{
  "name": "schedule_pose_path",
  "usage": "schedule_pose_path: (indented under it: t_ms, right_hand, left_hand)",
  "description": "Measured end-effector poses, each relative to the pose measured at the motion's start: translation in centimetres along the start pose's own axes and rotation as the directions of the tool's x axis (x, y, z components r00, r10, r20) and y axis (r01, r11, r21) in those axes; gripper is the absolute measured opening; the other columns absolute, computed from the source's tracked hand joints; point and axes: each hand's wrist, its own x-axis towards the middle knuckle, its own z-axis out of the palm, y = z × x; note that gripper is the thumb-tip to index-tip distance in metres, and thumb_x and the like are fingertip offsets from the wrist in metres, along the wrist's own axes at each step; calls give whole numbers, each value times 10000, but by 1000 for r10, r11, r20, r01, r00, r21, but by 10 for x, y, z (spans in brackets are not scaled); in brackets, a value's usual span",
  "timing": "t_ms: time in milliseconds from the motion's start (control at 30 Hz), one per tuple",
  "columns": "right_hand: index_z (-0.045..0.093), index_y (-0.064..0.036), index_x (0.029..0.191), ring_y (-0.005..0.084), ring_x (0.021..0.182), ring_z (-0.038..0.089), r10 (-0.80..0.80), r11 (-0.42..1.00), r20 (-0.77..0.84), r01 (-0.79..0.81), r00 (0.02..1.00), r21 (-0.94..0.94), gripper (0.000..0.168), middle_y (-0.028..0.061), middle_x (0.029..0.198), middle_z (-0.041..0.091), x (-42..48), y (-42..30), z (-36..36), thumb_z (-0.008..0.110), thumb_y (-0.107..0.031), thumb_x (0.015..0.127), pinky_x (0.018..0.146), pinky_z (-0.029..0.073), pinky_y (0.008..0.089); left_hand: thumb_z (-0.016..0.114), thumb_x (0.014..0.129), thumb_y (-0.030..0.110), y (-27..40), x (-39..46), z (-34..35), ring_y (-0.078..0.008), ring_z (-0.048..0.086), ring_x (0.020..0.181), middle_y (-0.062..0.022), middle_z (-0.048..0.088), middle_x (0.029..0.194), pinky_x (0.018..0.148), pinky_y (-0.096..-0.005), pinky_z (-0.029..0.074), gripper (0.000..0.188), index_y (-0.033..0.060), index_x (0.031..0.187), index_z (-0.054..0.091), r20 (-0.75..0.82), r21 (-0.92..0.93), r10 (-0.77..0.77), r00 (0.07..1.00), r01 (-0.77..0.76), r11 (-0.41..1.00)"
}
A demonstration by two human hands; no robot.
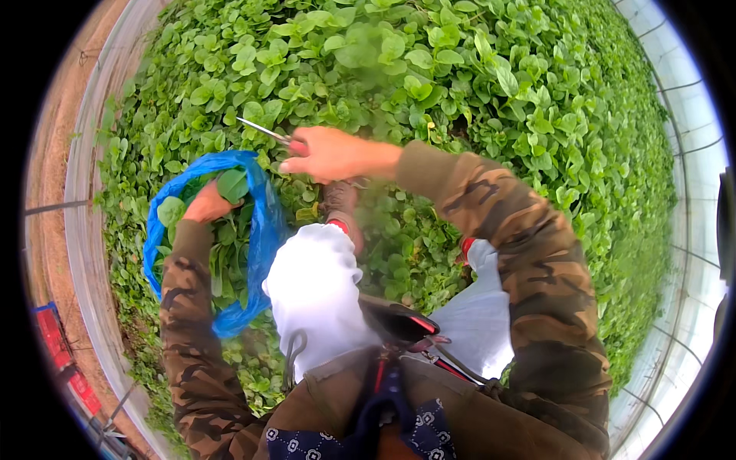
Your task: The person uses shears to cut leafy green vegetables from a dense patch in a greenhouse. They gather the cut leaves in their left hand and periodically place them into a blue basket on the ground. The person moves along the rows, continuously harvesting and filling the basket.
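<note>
My left hand [208, 203] is inside the mouth of a blue plastic bag [265, 201] that holds picked green leaves [227, 233]. One broad leaf [233, 185] lies against its fingers, which are partly hidden, so I cannot tell whether they grip it. My right hand [328, 154], slightly blurred, is closed around the red handle of a slim, pointed metal blade [263, 130]; whether this is a knife or closed scissors is unclear. The blade points left, above the leafy plants [322, 63] and beyond the bag's far rim.
Dense low plants surround my brown shoe [342, 207] and white-clad knee [313, 267]. A clear plastic sheet [86, 172] borders the bed at left, with bare soil [49, 172] and red crates [54, 339] past it. Ribbed plastic greenhouse walling [696, 190] curves along the right.
</note>
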Motion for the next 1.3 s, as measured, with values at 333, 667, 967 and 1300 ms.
schedule_pose_path:
  t_ms: [333, 667, 967, 1300]
  right_hand:
    - [483, 70, 1273, 278, 788, 685, 432, 600, 57, -334, 900, 727, 772, 232, 914, 635, -139, 242, -103, 333, -622, 964, 694, 569, 373]
    - [575, 25, 1023, 122, 522, 535, 383, 234, 92, -194, 919, 953, 583, 27, 668, 551, -108, 337, -135, 344, -510, 1017, 459, 449, 273]
    - [530, 32, 987, 133, 514, 495, 204, -63, 193, -184, 960, 981, 605, 25, 647, 507, -48, 371, -141, 282, -519, 1019, 480, 436, 271]
    - [528, 46, 1052, 191, 627, 589, 281, 69, 136, -161, 950, 985, 620, 108, 765, 597, -36, 357, -141, 320, -536, 1006, 598, 509, 346]
  left_hand:
    - [787, 711, 242, 100, -5, -70, -334, 635, 1035, -177, 682, 1067, 895, -403, 490, 509, 36, 1150, 633, 281, 618, -442, 851, 192, 762]
    - [679, 789, 126, 290, 112, -74, -349, 640, 750, -170, 658, 775, 657, -418, 487, 150, 9, 882, 690, 225, 642, 81, 971, -210, 737]
    - [594, 774, 40, 400, 327, 110, -297, 548, 1163, -140, 627, 1150, 1046, -372, 416, 207, -10, 968, 646, 391, 578, 660, 642, -729, 367]
    - [593, 809, 117, 344, 357, 104, -235, 543, 1098, -69, 587, 1043, 1026, -513, 388, 269, 103, 1076, 619, 227, 796, 737, 637, -557, 237]
